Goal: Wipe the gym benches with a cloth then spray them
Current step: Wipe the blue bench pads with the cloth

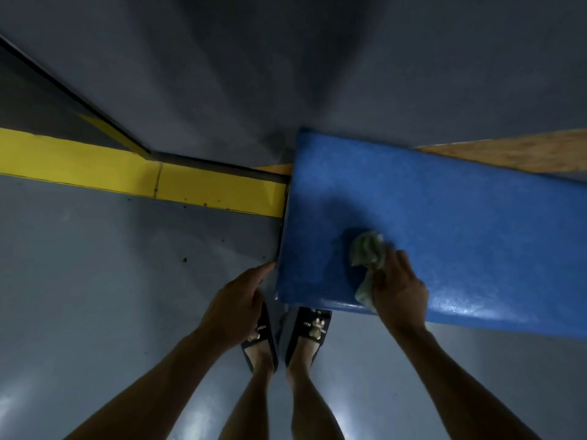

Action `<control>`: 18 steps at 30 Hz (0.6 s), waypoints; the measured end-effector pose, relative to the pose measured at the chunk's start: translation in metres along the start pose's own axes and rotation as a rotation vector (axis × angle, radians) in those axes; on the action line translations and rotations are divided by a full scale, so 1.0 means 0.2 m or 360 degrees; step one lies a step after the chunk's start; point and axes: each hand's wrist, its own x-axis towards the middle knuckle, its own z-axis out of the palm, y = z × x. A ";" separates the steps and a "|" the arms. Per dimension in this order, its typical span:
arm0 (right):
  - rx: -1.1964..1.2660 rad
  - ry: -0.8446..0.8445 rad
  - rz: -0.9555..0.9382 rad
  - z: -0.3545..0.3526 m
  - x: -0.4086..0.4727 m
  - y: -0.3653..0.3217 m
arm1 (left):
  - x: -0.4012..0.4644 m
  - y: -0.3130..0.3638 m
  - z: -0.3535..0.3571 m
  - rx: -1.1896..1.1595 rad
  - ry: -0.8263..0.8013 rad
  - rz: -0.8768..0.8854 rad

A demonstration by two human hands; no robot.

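Note:
A blue padded gym bench runs from the centre to the right edge of the head view. A crumpled pale green cloth lies on its near left part. My right hand grips the cloth and presses it onto the pad near the front edge. My left hand hangs beside the bench's left end, fingers loosely apart, its fingertips close to the pad's corner and holding nothing. No spray bottle is in view.
Grey floor spreads left of the bench, crossed by a yellow painted stripe at the foot of a grey wall. My feet in black slippers stand just before the bench's left corner. A wooden strip shows behind the bench.

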 end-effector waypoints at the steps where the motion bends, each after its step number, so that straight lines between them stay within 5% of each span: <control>1: 0.0056 0.0040 0.0173 0.01 0.00 -0.02 | -0.01 -0.01 0.00 0.0011 0.0020 0.0011; 5: 0.0257 0.0004 0.0113 0.13 -0.14 -0.34 | -0.02 -0.03 -0.02 0.0052 0.0094 -0.0020; 10: 0.0187 -0.0644 -0.0828 0.19 -0.24 -0.62 | -0.07 -0.04 -0.04 0.0053 0.0162 -0.0103; 12: 0.0063 -0.0843 -0.0983 0.18 -0.11 -0.61 | -0.09 -0.06 -0.06 0.0053 0.0170 -0.0156; 18: 0.0072 -0.0439 -0.0993 0.17 -0.02 -0.60 | -0.13 -0.12 -0.10 0.0134 0.0177 -0.0198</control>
